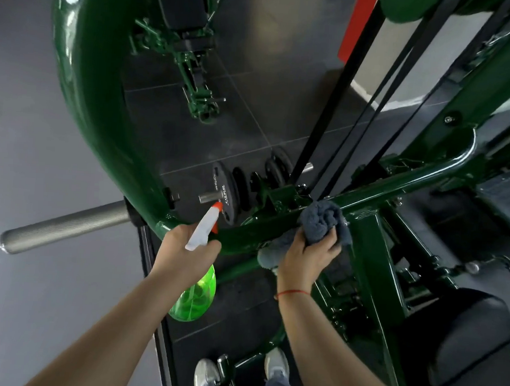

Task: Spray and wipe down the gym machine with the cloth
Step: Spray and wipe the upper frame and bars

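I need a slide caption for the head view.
Cleaning: right hand grips grey cloth against green machine frame; left hand holds spray bottle.

A red thread bracelet (294,292) on the right wrist, pale sneakers (276,365).

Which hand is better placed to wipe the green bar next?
Right. The right hand grips the grey cloth, which lies against the green frame bar; the left hand holds only the spray bottle.

1. I read the gym machine frame (102,124) as glossy green painted metal.
2. The cloth (320,223) is grey, soft-piled fabric.
3. The spray bottle (195,296) is translucent green plastic.
4. The bar (66,229) is matt, knurled metal.
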The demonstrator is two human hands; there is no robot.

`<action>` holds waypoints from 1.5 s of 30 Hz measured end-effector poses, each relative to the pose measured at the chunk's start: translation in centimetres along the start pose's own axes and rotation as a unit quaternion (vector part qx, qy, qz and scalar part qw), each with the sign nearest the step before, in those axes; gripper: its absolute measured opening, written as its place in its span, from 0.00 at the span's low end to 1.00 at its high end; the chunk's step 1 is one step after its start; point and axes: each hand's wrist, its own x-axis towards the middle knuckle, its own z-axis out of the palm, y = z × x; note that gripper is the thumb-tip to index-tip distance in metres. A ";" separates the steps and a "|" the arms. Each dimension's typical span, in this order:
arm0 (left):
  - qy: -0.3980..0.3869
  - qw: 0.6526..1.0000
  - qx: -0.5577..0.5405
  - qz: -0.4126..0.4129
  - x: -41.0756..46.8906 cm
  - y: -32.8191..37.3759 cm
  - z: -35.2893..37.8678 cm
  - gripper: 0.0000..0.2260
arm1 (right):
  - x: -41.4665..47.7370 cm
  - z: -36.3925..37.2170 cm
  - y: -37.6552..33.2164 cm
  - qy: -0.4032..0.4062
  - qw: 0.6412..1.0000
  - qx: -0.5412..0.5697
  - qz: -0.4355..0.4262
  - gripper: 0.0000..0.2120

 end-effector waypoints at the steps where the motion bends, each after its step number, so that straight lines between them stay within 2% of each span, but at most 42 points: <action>1: -0.008 1.000 0.010 0.003 0.3 -0.2 -0.1 0.10 | -1.6 0.6 -0.1 -0.006 0.999 0.023 0.022 0.28; 3: -0.009 1.000 0.013 -0.002 0.5 -0.4 -0.3 0.11 | -4.4 1.3 0.0 -0.034 0.997 0.062 0.038 0.28; 5: -0.016 0.999 0.026 -0.009 0.6 -0.3 -0.6 0.04 | -5.7 1.5 0.5 -0.043 0.991 0.108 0.065 0.27; 6: -0.024 0.999 0.033 -0.012 0.8 -0.4 -0.7 0.07 | -5.6 1.4 0.5 -0.036 0.987 0.134 0.080 0.25; 7: -0.030 0.999 0.039 -0.014 0.9 -0.5 -0.9 0.10 | -4.8 1.4 0.6 -0.012 0.982 0.163 0.096 0.22; 10: -0.039 0.998 0.041 -0.013 1.2 -0.7 -1.3 0.11 | -0.7 0.8 0.4 0.069 0.959 0.224 0.162 0.10; 13: -0.068 0.996 0.062 0.010 1.5 -0.9 -1.6 0.13 | 3.8 0.1 1.1 0.105 0.934 0.255 0.227 0.13; 17: -0.095 0.993 0.062 0.015 1.8 -1.3 -2.0 0.13 | 5.2 0.4 2.2 0.095 0.887 0.323 0.316 0.15; 19: -0.096 0.993 0.063 0.021 1.8 -1.4 -2.0 0.09 | 4.7 0.9 2.4 0.099 0.853 0.368 0.356 0.16; 21: -0.086 0.994 0.063 0.027 1.7 -1.5 -2.0 0.04 | 3.8 1.6 2.3 0.072 0.819 0.420 0.383 0.15; 24: -0.086 0.995 0.040 0.030 1.6 -1.7 -2.2 0.04 | 1.6 2.0 3.0 0.000 0.802 0.430 0.416 0.17; 26: -0.109 0.992 0.036 0.046 1.6 -1.9 -2.2 0.08 | 0.6 1.6 3.5 -0.032 0.807 0.403 0.430 0.17; 27: -0.118 0.991 0.037 0.052 1.6 -2.1 -2.3 0.12 | 0.5 1.3 3.6 -0.027 0.823 0.371 0.429 0.16; 30: -0.114 0.987 0.070 0.090 1.5 -2.2 -2.6 0.19 | 2.0 0.4 3.8 0.032 0.892 0.242 0.381 0.12; 32: -0.121 0.979 0.105 0.127 1.3 -2.0 -2.9 0.26 | 3.8 0.1 3.7 0.070 0.908 0.205 0.358 0.15; 34: -0.120 0.980 0.094 0.125 1.1 -1.8 -3.1 0.27 | 5.3 0.0 3.3 0.054 0.902 0.233 0.360 0.17; 36: -0.124 0.983 0.075 0.115 1.3 -1.9 -3.1 0.26 | 5.9 0.2 2.8 0.009 0.865 0.306 0.397 0.17; 38: -0.136 0.980 0.080 0.123 1.1 -2.0 -3.1 0.27 | 5.6 0.7 2.9 -0.011 0.844 0.353 0.404 0.16; 43: -0.143 0.983 0.061 0.101 1.6 -2.2 -3.5 0.23 | 2.8 3.2 3.9 -0.029 0.855 0.293 0.426 0.21; 45: -0.154 0.983 0.060 0.084 1.8 -2.6 -3.7 0.15 | 2.3 4.5 6.2 -0.036 0.863 0.259 0.432 0.25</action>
